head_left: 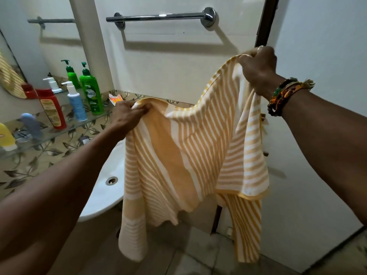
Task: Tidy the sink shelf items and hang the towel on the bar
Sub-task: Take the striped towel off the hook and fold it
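- Between your two hands hangs the towel [188,151]: your left hand [129,113] bunches part of its top edge in curled fingers, low and near the end of the glass shelf [45,138], while your right hand [258,66] pinches another part, held higher, below the right end of the bar [160,16].
- Judging by the sag between the grips and the folds falling toward the floor, this striped yellow-and-white cloth is soft, limp and light; it keeps no shape of its own and follows whichever edge you hold.
- It does not look slippery or fragile, so a firm pinch should be enough.
- Best hold, I judge, is the top edge near its two corners, hands spread so that edge pulls taut and level; right now the right side rides higher and the cloth doubles over itself there.
- Above the towel, the chrome bar is well apart from the cloth; lift the edge over it and let even lengths drop on both sides, or the heavier side may drag it off.
- Off to your left, the glass shelf carries a green pump bottle [93,94], a white pump bottle [76,106] and a red bottle [53,110], all upright; the sink [103,195] sits below it.
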Available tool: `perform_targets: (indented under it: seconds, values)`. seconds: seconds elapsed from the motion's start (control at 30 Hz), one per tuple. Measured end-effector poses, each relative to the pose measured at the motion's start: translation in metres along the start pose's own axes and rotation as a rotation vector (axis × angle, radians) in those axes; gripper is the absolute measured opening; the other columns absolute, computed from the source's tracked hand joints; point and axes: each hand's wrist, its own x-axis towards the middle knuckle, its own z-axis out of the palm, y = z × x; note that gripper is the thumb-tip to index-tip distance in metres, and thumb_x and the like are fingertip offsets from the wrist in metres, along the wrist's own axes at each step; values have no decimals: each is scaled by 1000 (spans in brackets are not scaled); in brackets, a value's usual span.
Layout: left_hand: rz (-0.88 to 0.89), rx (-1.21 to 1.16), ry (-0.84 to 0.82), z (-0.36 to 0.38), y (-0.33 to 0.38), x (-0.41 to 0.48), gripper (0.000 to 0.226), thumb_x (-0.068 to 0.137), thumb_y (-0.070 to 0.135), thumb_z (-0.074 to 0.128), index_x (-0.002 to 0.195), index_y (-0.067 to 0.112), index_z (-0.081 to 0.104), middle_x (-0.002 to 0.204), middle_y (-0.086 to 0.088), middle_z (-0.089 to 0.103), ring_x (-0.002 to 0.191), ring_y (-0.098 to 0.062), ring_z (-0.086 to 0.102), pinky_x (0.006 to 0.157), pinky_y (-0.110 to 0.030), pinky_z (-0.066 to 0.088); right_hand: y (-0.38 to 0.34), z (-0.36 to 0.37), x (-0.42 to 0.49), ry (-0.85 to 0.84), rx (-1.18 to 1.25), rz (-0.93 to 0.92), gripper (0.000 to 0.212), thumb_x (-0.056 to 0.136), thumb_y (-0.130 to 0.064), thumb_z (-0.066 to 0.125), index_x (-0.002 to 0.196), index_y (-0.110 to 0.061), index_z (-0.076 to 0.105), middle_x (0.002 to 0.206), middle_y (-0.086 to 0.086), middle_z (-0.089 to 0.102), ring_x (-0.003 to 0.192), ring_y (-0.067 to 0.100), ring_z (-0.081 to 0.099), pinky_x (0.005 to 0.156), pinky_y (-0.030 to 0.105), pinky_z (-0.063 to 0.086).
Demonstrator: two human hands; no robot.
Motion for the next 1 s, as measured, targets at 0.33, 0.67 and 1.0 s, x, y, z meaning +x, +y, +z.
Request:
perform_targets:
  seconds: [0.33, 0.67, 1.0]
  values:
    - [20, -176, -99, 53, 89, -21, 25, 78, 34, 72, 70, 10, 71, 59, 2, 54, 54, -12, 46, 51, -27, 34, -26, 32, -44, -751, -15, -203, 55, 63, -37, 88, 110, -15, 71, 108, -8, 67, 99, 7, 63, 71, 12, 50]
    - [21, -419, -264, 45, 94, -30, 20, 80, 27, 79, 87, 16, 65, 78, -1, 70, 60, -8, 64, 53, -21, 51, -30, 39, -50, -759, -75, -107, 12, 84, -7, 63, 85, -2, 74, 81, 9, 66, 72, 21, 56, 62, 37, 48]
    - [4, -270, -485, 40, 6, -44, 21, 98, 33, 53, 93, 13, 51, 96, -7, 58, 88, -19, 59, 78, -35, 56, -34, 33, -39, -360, 70, 6, 16, 81, -4, 52, 69, -16, 52, 69, 3, 47, 68, 17, 46, 56, 32, 36]
